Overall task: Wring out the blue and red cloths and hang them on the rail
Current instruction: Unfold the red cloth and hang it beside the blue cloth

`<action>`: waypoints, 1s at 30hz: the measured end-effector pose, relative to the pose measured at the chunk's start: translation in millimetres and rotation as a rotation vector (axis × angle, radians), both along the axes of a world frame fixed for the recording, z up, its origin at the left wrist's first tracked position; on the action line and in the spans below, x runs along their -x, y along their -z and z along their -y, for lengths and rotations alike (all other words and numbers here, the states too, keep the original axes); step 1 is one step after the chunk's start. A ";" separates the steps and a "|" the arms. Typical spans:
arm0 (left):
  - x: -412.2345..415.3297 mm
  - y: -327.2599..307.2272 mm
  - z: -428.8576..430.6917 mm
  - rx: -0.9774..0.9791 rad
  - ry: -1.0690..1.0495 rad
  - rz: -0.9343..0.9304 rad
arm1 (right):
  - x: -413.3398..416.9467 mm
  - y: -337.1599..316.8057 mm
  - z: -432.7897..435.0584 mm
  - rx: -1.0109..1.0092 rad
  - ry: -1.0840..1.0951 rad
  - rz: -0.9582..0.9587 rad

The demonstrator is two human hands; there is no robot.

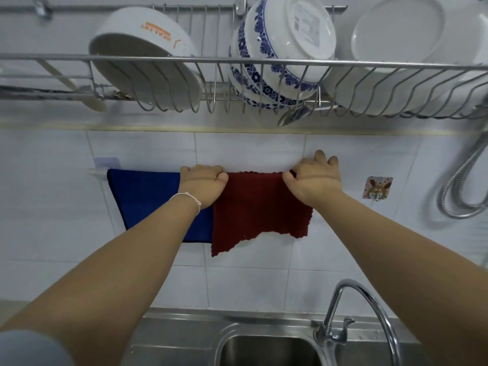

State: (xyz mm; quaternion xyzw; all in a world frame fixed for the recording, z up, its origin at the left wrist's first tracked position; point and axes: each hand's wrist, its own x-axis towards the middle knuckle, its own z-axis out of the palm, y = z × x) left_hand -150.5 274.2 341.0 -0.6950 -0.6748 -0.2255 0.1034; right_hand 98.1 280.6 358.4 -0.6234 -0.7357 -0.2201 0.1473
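Pinching the limp dark-red knitted cloth (260, 207) by its top corners, left hand (203, 184) and right hand (314, 180) close on it along the white wall rail (96, 172), beside the hung blue cloth (148, 199); soft and light, best gripped there.

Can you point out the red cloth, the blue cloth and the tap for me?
red cloth (258, 207), head view, middle of its hanging front.
blue cloth (145, 196), head view, middle of its visible part.
tap (369, 294), head view, curved spout.
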 end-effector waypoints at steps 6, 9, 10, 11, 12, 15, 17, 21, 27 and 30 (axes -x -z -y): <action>5.1 24.6 12.7 -0.346 0.122 0.311 | 9.8 -10.9 -5.4 0.126 0.046 0.181; 5.2 29.0 23.1 -0.487 0.040 0.165 | 4.3 -8.3 -8.7 0.037 -0.012 -0.171; 4.7 29.2 24.5 -0.494 0.031 0.102 | 1.3 -5.3 -8.6 -0.040 -0.075 -0.401; 4.8 29.6 25.2 -0.491 0.031 0.048 | -1.5 -1.9 -7.1 -0.145 -0.151 -0.599; 5.0 30.6 25.6 -0.487 0.032 0.002 | -4.3 1.1 -4.3 -0.251 -0.202 -0.671; 5.1 32.0 25.3 -0.460 0.008 -0.093 | -13.6 14.5 3.0 -0.345 -0.163 -0.300; 3.4 30.7 24.5 -0.404 -0.033 -0.128 | -14.9 21.4 5.3 -0.251 -0.097 -0.083; -2.3 28.7 25.0 -0.209 -0.078 -0.097 | -3.6 -4.6 10.0 0.028 -0.028 -0.038; -10.6 40.8 45.6 -0.479 -0.113 0.436 | -23.9 15.9 22.5 -0.257 -0.154 -1.042; -16.6 46.6 42.5 -0.348 -0.025 0.713 | -22.8 33.5 28.9 -0.041 -0.058 -1.448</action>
